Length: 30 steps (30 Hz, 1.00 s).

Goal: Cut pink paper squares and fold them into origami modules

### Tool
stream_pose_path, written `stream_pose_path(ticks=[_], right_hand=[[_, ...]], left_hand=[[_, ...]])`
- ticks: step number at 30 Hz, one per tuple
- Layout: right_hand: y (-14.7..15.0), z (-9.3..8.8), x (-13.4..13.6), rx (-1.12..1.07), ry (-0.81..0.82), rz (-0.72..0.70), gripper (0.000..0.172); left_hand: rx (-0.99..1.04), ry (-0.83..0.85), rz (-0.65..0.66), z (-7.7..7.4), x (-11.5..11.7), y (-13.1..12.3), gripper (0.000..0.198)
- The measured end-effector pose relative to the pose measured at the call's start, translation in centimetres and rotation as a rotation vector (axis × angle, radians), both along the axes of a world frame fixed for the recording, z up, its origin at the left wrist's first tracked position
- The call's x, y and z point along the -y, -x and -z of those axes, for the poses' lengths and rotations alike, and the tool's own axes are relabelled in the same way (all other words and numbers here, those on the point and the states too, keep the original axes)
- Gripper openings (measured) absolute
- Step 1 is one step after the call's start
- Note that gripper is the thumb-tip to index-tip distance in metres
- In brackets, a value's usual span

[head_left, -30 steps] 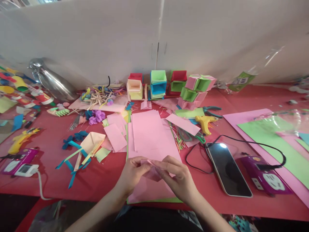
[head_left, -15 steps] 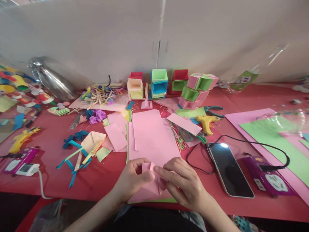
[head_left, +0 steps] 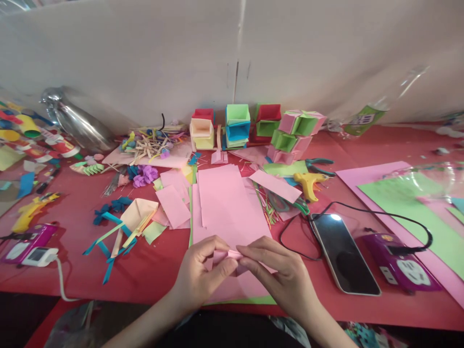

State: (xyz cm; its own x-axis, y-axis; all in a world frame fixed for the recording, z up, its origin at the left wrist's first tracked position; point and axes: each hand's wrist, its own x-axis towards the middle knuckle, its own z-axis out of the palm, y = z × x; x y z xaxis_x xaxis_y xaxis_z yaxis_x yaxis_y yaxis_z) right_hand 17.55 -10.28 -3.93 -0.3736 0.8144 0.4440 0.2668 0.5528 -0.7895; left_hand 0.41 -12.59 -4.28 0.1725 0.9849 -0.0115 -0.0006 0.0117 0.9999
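A small folded piece of pink paper [head_left: 222, 256] is held between my two hands, above a stack of pink sheets [head_left: 232, 208]. My left hand [head_left: 205, 268] grips its left side, thumb in front and fingers behind. At the right end, the thumb and fingers of my right hand [head_left: 277, 266] pinch its folded upper edge. The fingertips of both hands almost meet there. Much of the folded piece is hidden behind the fingers. Loose pink paper rectangles [head_left: 173, 205] lie left of the stack.
Folded paper boxes [head_left: 237, 130] stand along the wall, with a pink and green box stack [head_left: 297, 135] beside them. To the right are a yellow glue gun [head_left: 310, 186], a phone [head_left: 346, 256] with a cable and a purple power strip [head_left: 402, 263]. A metal jug [head_left: 81, 121] leans at back left.
My right hand has shifted from the front of the pink piece to its upper edge, pinching it. The piece is tilted, showing a narrow folded edge instead of its broad face.
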Motion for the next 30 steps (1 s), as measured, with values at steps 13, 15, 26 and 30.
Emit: stream_pose_path(ticks=[13,15,26,30], right_hand=[[0.3,-1.5,1.0,0.031,0.090,-0.009,0.011],[0.4,-1.7,1.1,0.014,0.103,-0.019,0.012],[-0.2,-1.2,0.7,0.151,0.043,-0.044,0.019],[0.1,-0.9,0.2,0.104,0.070,-0.004,0.013]], left_hand=[[-0.174,-0.463,0.015,0.2,-0.2,0.5,0.012],[-0.155,-0.496,0.004,0.3,-0.1,0.4,0.013],[-0.352,-0.516,0.010,0.0,-1.0,0.8,0.008],[-0.206,-0.391,-0.002,0.3,-1.0,0.8,0.014]])
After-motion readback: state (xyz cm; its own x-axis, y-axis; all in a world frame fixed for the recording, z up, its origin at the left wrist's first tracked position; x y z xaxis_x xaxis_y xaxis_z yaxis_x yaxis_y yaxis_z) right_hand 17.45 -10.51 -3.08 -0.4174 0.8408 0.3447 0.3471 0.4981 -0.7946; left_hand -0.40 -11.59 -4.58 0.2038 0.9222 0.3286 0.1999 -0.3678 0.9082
